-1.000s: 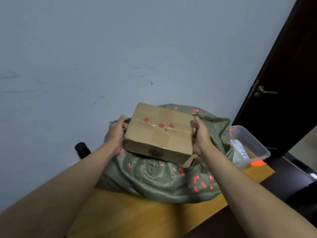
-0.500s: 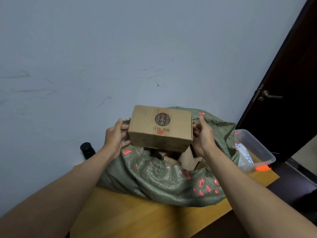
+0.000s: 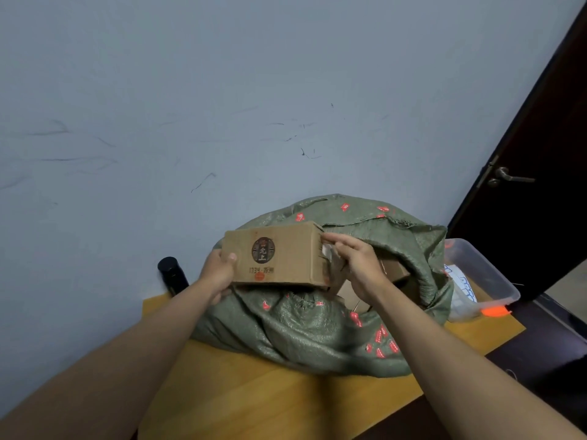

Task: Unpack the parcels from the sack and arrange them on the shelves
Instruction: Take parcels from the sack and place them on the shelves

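Note:
A brown cardboard parcel point(image 3: 286, 255) with a round dark logo on its near face is held above the mouth of the green woven sack point(image 3: 305, 331). My left hand point(image 3: 219, 274) grips its left end, thumb on the front face. My right hand point(image 3: 355, 262) holds the right end, fingers curled over the top corner. More cardboard boxes point(image 3: 394, 271) show inside the open sack behind my right hand. No shelves are in view.
The sack lies on a wooden table point(image 3: 270, 395) against a pale blue wall. A black cylinder point(image 3: 173, 276) stands at the table's back left. A clear plastic tub point(image 3: 486, 281) sits right of the sack. A dark door point(image 3: 540, 160) is at the right.
The parcel has turned from its taped top to its logo side facing me and has shifted a little left. My left thumb now lies on its front face.

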